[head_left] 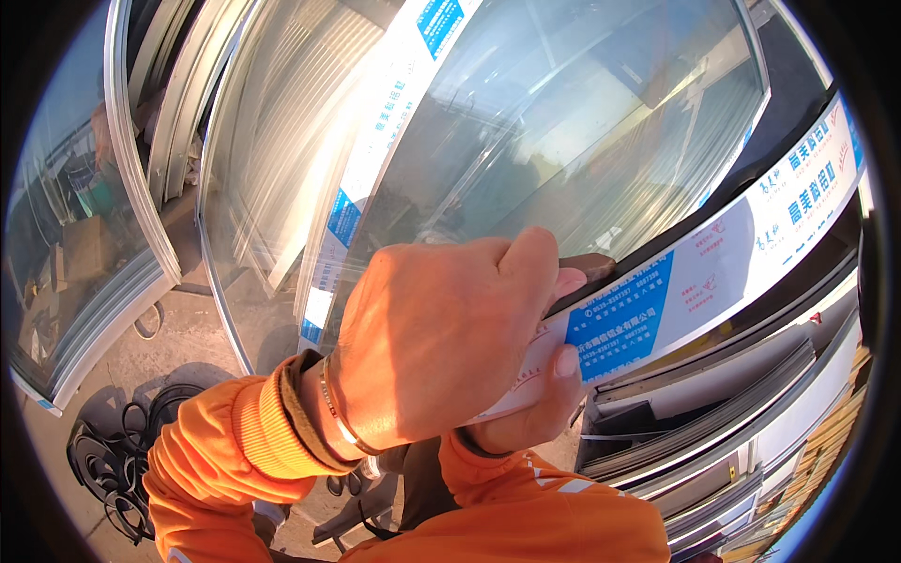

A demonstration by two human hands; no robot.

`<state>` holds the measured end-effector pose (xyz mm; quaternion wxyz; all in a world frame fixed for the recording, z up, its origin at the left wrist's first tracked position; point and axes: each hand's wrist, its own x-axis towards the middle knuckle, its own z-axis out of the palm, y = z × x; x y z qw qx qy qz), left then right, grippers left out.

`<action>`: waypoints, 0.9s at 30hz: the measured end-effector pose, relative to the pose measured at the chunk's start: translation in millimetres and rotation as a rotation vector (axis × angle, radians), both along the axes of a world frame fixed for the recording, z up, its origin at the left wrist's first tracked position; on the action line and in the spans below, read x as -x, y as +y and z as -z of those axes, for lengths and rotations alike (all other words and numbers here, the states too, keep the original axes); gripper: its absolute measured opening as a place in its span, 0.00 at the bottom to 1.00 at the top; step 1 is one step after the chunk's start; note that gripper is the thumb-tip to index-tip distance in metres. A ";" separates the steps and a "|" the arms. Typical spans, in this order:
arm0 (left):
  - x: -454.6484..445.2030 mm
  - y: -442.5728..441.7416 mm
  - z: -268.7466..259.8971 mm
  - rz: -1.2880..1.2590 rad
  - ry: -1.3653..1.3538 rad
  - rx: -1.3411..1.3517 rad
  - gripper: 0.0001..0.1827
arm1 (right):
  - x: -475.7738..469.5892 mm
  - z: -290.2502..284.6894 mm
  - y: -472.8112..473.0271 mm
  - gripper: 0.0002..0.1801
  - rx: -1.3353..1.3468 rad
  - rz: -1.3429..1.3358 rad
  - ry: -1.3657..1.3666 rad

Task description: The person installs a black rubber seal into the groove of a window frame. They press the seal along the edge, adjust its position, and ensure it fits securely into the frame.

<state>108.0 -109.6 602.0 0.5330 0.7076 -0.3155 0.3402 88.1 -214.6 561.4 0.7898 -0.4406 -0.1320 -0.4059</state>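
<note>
My left hand (443,324) is curled into a fist over the edge of a glazed window sash, large in the centre of view. At its fingers lie a black rubber seal strip (669,236) and a small dark brown thing (590,265); what the hand grips is hidden. Below and partly behind it, my right hand (538,415) grips the sash's frame profile (711,260), thumb on its face. White and blue protective film with printed writing covers the profile. The seal strip runs between profile and glass pane (507,162).
Another glazed panel (91,232) stands at the left. Black rubber strip (116,464) lies coiled on the concrete floor (183,320). Long profiles (704,415) are stacked at the lower right. Pale metal profiles (292,141) show through the glass.
</note>
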 end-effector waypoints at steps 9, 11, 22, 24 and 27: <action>-55.3 -28.2 -139.4 -0.212 -0.413 -0.097 0.11 | 7.2 1.1 -20.8 0.26 0.316 0.007 0.055; -57.5 -48.3 -169.9 -0.146 -0.350 -0.046 0.12 | 12.6 -3.0 -32.4 0.20 0.339 0.058 -0.014; -80.3 -29.2 -231.6 -0.374 -0.559 -0.266 0.18 | 7.6 1.0 -23.0 0.15 0.389 -0.089 0.033; -87.5 -30.2 -214.4 -0.336 -0.650 -0.245 0.16 | 7.9 6.3 -31.8 0.16 0.387 -0.057 0.064; -79.0 -20.0 -186.2 -0.229 -0.706 -0.277 0.15 | 11.4 4.5 -37.6 0.18 0.394 -0.031 0.039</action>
